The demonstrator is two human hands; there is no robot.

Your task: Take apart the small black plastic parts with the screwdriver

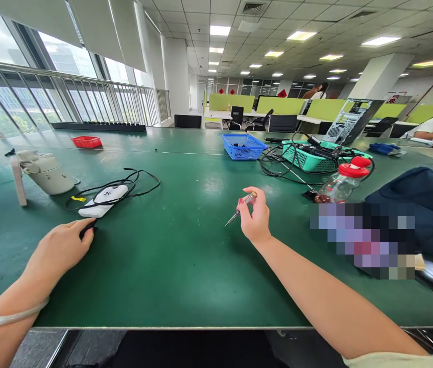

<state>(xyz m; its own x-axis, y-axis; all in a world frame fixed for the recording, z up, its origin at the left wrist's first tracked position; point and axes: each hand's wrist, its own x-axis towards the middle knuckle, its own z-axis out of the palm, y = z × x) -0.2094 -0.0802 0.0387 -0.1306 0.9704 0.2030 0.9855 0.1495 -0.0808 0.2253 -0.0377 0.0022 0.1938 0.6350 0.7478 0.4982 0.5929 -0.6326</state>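
My right hand (255, 221) is raised over the green table (186, 255), fingers pinched on a small silver screwdriver (239, 209) whose tip points down and left. My left hand (63, 248) rests on the table at the near left, its fingers closed around a small black object (87, 230) that I cannot make out. Just beyond it lies a white device (103, 200) with a black cable (140, 181) looped around it.
A cream kettle (48, 171) stands at far left, a red tray (87, 141) beyond. A blue basket (243, 145), a teal basket with cables (308, 156), a red-capped bottle (341, 184) and a dark blue bag (423, 204) sit right. A person sits at far right.
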